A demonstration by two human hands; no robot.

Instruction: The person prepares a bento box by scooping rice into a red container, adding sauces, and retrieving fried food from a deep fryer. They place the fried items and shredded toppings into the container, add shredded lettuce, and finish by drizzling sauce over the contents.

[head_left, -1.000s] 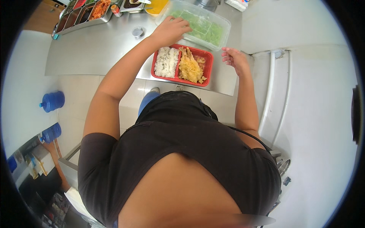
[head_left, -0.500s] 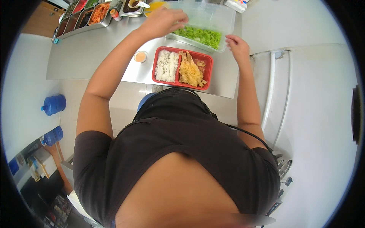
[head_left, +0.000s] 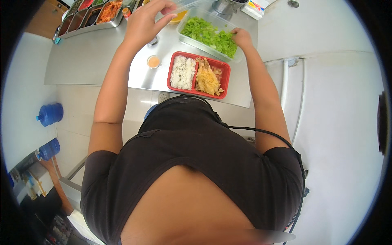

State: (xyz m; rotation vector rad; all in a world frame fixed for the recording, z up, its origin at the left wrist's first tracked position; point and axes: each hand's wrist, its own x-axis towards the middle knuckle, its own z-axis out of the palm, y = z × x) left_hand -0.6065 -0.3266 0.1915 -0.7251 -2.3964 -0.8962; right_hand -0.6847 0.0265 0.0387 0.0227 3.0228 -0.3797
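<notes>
My left hand (head_left: 148,20) grips the edge of a clear plastic lid (head_left: 190,5), raised to the left of a clear plastic container (head_left: 192,42). Chopped green lettuce (head_left: 208,36) lies in that container. At its right end, my right hand (head_left: 242,37) reaches in, fingers curled together against the lettuce; the fingertips are partly hidden. Nearer to me sits a red two-compartment meal box (head_left: 199,94). White rice with dark flecks (head_left: 182,72) fills its left side, and shredded yellow topping over meat (head_left: 208,77) lies in the right. A small cup of orange-pink sauce (head_left: 153,61) stands left of the box.
Metal trays of kimchi and other toppings (head_left: 92,18) line the table's far left, beside a red-capped jar (head_left: 126,13). A yellow-filled bowl (head_left: 179,17) is behind my left hand. A metal pot (head_left: 224,7) and white package (head_left: 254,9) stand at the back. The steel table (head_left: 81,61) ends near my waist.
The lid has been lifted off the lettuce container and drawn left in my left hand. My right hand has moved from beside the container into the lettuce.
</notes>
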